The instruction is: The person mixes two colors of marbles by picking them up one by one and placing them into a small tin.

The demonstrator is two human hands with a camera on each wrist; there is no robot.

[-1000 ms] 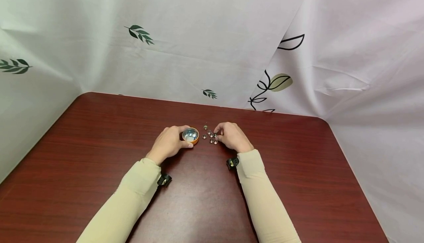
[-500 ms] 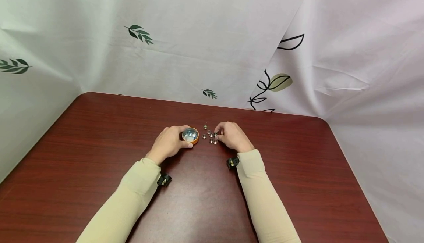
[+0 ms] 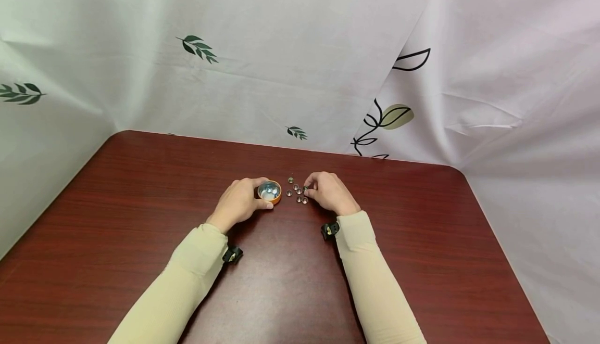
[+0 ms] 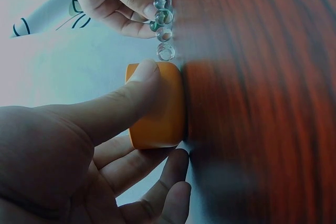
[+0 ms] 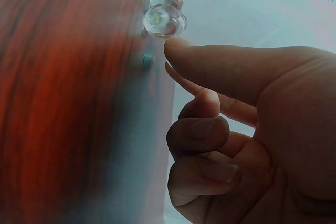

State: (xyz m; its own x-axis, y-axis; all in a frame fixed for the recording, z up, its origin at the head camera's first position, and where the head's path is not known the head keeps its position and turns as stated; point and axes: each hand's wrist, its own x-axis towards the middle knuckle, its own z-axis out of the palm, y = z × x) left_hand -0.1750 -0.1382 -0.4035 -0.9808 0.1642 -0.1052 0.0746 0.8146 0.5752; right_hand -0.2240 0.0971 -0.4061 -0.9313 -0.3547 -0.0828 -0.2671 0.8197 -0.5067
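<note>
My left hand (image 3: 240,201) grips a small round orange container (image 4: 163,108) from its left side, thumb on the near wall and fingers behind. Its inside looks silvery in the head view; whether anything lies in it I cannot tell. Just right of it, several clear glass marbles (image 3: 299,191) lie loosely grouped on the table. At the group's right edge my right hand (image 3: 328,192) pinches a greenish marble (image 4: 154,26) between thumb and index finger, slightly above the table. In the right wrist view the thumb mostly hides that marble, and the other fingers are curled in.
A dark red wooden table (image 3: 403,240) spreads under both arms. One greenish marble (image 3: 290,180) lies farther back from the others. A white cloth with leaf prints (image 3: 262,63) hangs behind the table and at both sides.
My right hand has shifted very slightly up and to the right, with the pinched marble rising a little with it. The left hand and the orange container stay put.
</note>
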